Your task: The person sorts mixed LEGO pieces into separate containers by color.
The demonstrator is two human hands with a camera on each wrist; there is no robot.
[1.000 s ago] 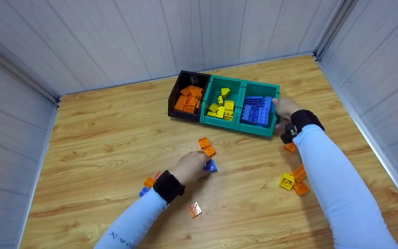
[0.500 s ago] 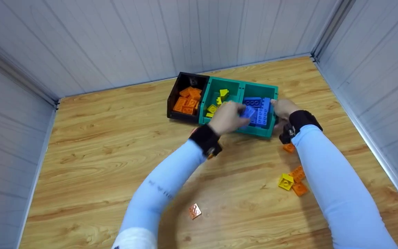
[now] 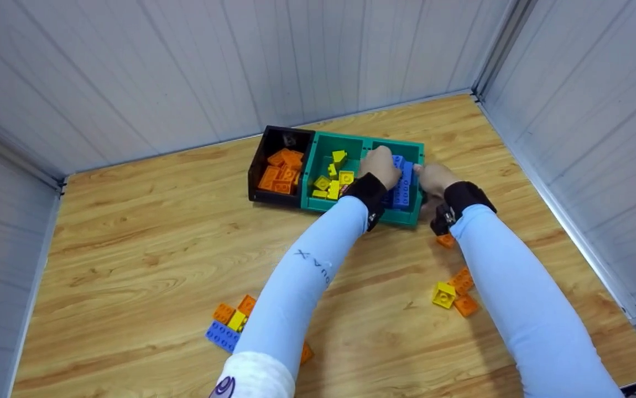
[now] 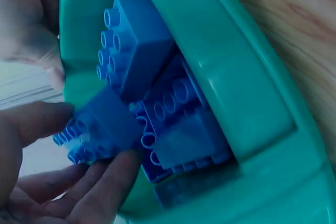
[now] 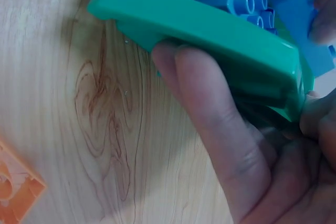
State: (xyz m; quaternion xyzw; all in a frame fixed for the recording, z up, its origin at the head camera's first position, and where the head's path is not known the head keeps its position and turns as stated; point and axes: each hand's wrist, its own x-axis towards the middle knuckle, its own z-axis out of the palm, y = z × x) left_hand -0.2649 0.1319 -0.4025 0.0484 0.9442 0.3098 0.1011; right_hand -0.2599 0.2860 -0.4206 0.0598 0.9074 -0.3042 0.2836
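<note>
My left hand [image 3: 380, 167] reaches into the right compartment of the green bin [image 3: 398, 219]. Its thumb and fingers pinch a blue brick [image 4: 113, 121] over several other blue bricks [image 4: 144, 38] in that compartment, as the left wrist view shows. At the bin's right end, my right hand [image 3: 434, 179] grips the wall, its thumb by the rim and other fingers against the outside below the lip. The right wrist view shows this wall [image 5: 173, 22] from close up. Yellow bricks [image 3: 333, 189] lie in the middle compartment, partly behind my left hand.
A black bin [image 3: 257, 194] with orange bricks [image 3: 282, 172] adjoins on the left. Right of centre lie a yellow brick [image 3: 443, 294] and several orange bricks [image 3: 466, 304]. Blue [image 3: 222, 335], yellow and orange bricks sit at the front left, partly behind my left sleeve. Walls enclose the table [image 3: 130, 265].
My left hand has carried the blue brick from the middle of the table up and right into the bin's right compartment. My right hand keeps its grip. The head view has shifted slightly.
</note>
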